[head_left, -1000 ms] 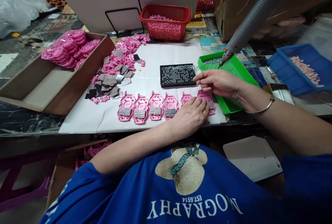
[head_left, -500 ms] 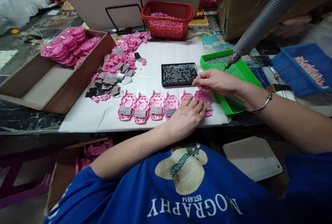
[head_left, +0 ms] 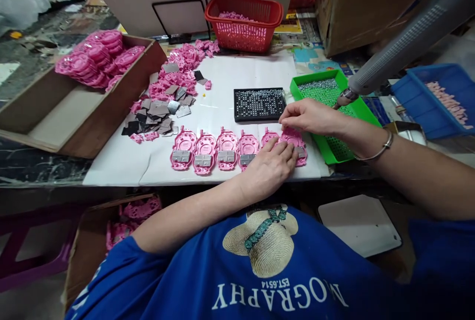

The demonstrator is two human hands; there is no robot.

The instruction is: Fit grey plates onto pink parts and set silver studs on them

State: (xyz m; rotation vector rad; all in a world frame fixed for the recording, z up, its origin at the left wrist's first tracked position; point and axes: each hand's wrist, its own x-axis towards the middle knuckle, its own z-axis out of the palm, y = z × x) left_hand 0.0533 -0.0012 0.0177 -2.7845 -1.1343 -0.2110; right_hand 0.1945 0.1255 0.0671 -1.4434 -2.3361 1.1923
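Observation:
Several pink plastic housings (head_left: 215, 150) lie in a row on the white sheet (head_left: 237, 75), each with a grey metal plate set in it. My left hand (head_left: 270, 166) lies flat on the two rightmost housings, fingers stretched out. My right hand (head_left: 311, 117) hovers just above the last pink housing (head_left: 295, 138), fingertips pinched together over it; what they pinch is too small to make out. A black screw tray (head_left: 259, 104) sits right behind the row. A grey electric screwdriver (head_left: 401, 48) hangs above the green tray (head_left: 326, 149).
A pile of grey plates (head_left: 156, 117) and loose pink parts (head_left: 178, 75) lies left of centre. A cardboard box (head_left: 85, 107) holds stacked pink housings. A red basket (head_left: 243, 28) stands at the back, a blue bin (head_left: 438, 102) at right.
My right hand has dropped slightly toward the last housing. The hanging screwdriver has swung to the right. My left hand stays on the housings.

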